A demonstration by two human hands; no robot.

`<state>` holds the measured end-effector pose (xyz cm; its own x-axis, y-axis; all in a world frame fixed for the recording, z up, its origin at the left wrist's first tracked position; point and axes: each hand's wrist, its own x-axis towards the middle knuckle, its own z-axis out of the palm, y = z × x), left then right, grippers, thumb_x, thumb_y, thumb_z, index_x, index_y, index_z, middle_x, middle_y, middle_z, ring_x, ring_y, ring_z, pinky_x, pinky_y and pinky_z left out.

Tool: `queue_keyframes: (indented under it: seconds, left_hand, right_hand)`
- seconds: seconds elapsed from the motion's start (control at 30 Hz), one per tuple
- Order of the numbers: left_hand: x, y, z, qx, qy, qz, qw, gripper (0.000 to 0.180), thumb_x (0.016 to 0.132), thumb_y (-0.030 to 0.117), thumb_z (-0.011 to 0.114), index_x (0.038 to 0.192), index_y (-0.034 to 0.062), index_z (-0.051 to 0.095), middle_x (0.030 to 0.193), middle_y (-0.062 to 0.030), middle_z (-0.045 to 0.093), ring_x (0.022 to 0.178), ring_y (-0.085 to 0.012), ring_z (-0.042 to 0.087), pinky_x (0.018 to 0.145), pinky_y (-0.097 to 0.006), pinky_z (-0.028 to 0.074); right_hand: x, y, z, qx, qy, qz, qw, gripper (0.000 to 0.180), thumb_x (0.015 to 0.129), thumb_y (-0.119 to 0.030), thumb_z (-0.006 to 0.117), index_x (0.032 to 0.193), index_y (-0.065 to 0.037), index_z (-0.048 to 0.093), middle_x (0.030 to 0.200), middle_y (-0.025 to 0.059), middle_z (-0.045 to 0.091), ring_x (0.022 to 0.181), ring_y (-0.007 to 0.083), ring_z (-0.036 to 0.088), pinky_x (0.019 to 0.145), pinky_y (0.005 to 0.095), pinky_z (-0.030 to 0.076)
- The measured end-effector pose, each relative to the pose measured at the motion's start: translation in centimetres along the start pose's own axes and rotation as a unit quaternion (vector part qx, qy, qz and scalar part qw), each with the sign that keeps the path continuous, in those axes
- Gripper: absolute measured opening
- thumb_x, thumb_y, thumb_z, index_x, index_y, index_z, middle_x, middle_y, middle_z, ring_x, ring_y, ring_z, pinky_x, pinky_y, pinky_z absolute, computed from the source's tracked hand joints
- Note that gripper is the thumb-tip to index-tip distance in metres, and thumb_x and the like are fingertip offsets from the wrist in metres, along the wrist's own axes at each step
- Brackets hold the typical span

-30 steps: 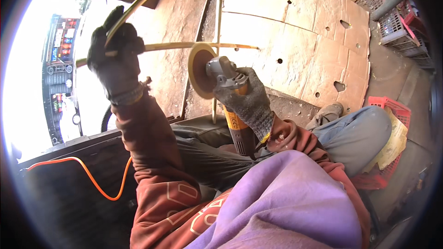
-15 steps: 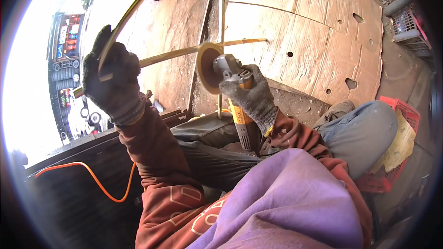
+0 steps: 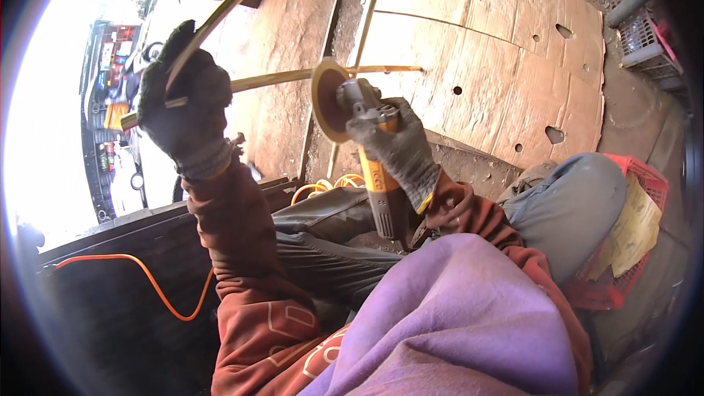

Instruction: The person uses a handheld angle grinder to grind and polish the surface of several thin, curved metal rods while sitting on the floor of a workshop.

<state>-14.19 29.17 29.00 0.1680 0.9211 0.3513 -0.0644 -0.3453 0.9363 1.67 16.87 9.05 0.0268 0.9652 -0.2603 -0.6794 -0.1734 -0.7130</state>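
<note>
My left hand [image 3: 189,106], in a dark knitted glove, is closed round the ends of a frame of thin curved yellow-brown strips [image 3: 271,81] that look like bamboo. One strip bends upward out of the picture; another runs right and crosses a third, more upright strip. In my right hand [image 3: 402,136], also gloved, is a yellow and grey angle grinder [image 3: 379,191], gripped near its head, body hanging down. Its round tan abrasive disc [image 3: 327,100] stands on edge by the crossing of the strips; whether it touches them I cannot tell.
Flattened cardboard [image 3: 469,51] with holes lies ahead on the ground. A red plastic crate [image 3: 603,292] holding a yellowish sheet stands right of my bent knee. Grey crates [image 3: 642,42] are at the far right. An orange cable [image 3: 147,271] loops over a dark surface at left.
My left hand has moved slightly up and right, and the frame has tilted, its upright strip now leaning. The grinder has shifted slightly up; more orange cable shows behind it.
</note>
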Motion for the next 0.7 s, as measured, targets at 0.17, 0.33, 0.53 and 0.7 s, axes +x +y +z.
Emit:
queue_keyframes:
  seconds: [0.17, 0.33, 0.53, 0.7]
  left_hand:
    - [-0.1, 0.6, 1.2, 0.303, -0.079, 0.149, 0.938, 0.037, 0.087, 0.000, 0.056, 0.121, -0.0157, 0.055, 0.072, -0.0102, 0.055, 0.046, -0.0142, 0.046, 0.041, -0.030, 0.040]
    - [-1.7, 0.7, 0.5, 0.412, 0.029, 0.096, 0.906, 0.032, 0.069, 0.016, 0.075, 0.100, 0.0108, 0.070, 0.081, -0.0021, 0.068, 0.063, -0.0198, 0.062, 0.059, -0.032, 0.053]
    - [-3.7, 0.7, 0.4, 0.053, -0.002, 0.016, 0.998, 0.031, 0.080, 0.013, 0.068, 0.103, -0.0077, 0.064, 0.068, -0.0027, 0.057, 0.053, -0.0141, 0.052, 0.052, -0.031, 0.048]
    - [-4.5, 0.5, 1.2, 0.188, 0.046, 0.088, 0.977, 0.027, 0.087, 0.001, 0.055, 0.106, -0.0189, 0.055, 0.061, -0.0044, 0.046, 0.049, -0.0118, 0.044, 0.047, -0.029, 0.040]
  right_hand:
    - [-0.1, 0.0, -1.3, -0.012, 0.010, 0.063, 0.998, 0.058, 0.076, -0.023, 0.084, 0.114, 0.000, 0.047, 0.094, 0.0111, 0.065, 0.077, 0.0155, 0.066, 0.064, 0.0279, 0.057]
    - [-1.7, -1.1, 1.1, -0.002, -0.019, 0.006, 1.000, 0.054, 0.077, -0.023, 0.084, 0.111, -0.001, 0.047, 0.094, 0.0099, 0.065, 0.080, 0.0145, 0.065, 0.070, 0.0282, 0.056]
    - [-1.1, 0.3, -1.2, -0.019, 0.018, 0.044, 0.999, 0.054, 0.075, -0.024, 0.085, 0.108, -0.001, 0.049, 0.092, 0.0109, 0.066, 0.077, 0.0135, 0.065, 0.066, 0.0286, 0.056]
    - [-0.8, 1.1, -2.3, -0.054, 0.056, 0.088, 0.993, 0.058, 0.072, -0.028, 0.086, 0.108, -0.001, 0.050, 0.090, 0.0111, 0.066, 0.074, 0.0153, 0.066, 0.065, 0.0300, 0.056]
